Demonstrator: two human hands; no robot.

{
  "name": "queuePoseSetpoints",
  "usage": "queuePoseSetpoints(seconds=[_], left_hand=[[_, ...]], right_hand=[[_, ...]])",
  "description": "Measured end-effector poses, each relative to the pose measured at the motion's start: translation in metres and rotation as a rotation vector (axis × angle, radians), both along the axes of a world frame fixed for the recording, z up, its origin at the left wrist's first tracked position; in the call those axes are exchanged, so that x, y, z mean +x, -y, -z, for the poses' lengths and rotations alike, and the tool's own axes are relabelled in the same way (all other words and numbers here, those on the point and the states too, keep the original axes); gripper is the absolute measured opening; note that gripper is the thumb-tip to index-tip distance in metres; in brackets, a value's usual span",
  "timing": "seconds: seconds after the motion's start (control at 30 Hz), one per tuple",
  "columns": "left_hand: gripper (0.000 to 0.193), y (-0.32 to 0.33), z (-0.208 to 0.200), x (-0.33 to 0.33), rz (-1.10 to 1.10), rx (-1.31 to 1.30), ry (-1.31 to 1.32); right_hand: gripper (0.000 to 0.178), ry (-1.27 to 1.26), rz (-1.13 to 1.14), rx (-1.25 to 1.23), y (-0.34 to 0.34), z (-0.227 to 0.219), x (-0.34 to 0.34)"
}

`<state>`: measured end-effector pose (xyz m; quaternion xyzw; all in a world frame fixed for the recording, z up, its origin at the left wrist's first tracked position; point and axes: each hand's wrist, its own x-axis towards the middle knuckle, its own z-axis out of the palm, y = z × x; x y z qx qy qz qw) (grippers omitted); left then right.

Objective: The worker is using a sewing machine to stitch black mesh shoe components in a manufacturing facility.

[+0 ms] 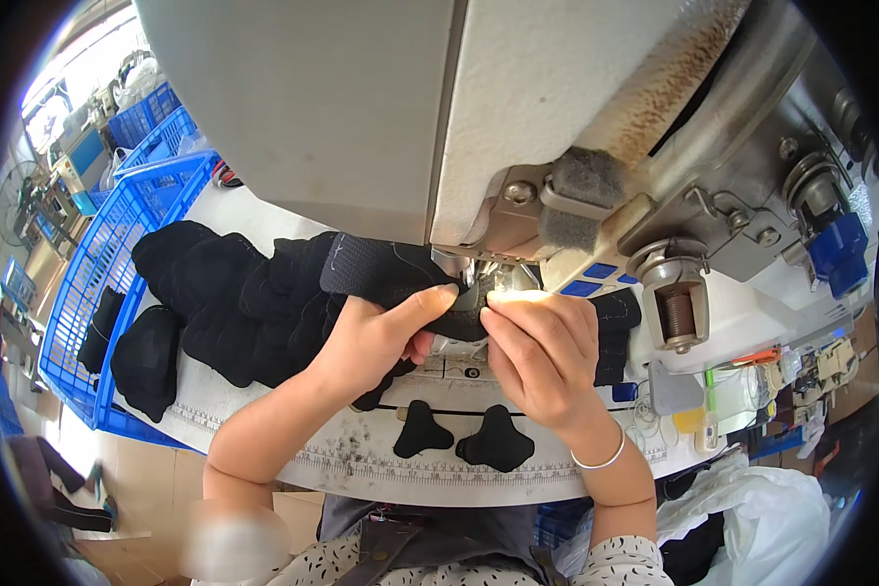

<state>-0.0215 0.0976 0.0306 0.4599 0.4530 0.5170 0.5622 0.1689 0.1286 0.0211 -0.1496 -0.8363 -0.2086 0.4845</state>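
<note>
A black fabric piece (386, 269) with a mesh-like face lies under the needle area of a sewing machine (313, 107). My left hand (366, 342) grips it, thumb on top and fingers curled below, just left of the presser foot (469, 271). On the other side, my right hand (547, 356) pinches the fabric's edge close to the foot. The needle tip and the fabric right under it are partly hidden by my fingers. A heap of black fabric pieces (234, 308) lies left of my left hand.
Two stacks of small black cut pieces, a left one (422, 430) and a right one (498, 439), lie near the table's ruled front edge. A blue plastic basket (88, 283) stands at the left. A thread spool (676, 317) and a white plastic bag (752, 508) are at the right.
</note>
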Motion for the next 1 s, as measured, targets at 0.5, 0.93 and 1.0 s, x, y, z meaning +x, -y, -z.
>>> queuePoseSetpoints(seconds=[0.5, 0.93, 1.0], left_hand=[[0.017, -0.003, 0.002, 0.013, -0.174, 0.070, -0.029], [0.021, 0.001, 0.009, 0.021, -0.216, 0.040, -0.007], [0.020, 0.002, 0.007, 0.016, -0.187, 0.043, -0.051]], right_hand=[[0.028, 0.002, 0.123, -0.085, 0.002, 0.000, 0.003], [0.031, 0.005, 0.124, -0.139, 0.004, 0.001, 0.004], [0.031, 0.013, 0.134, -0.145, 0.004, 0.001, 0.005]])
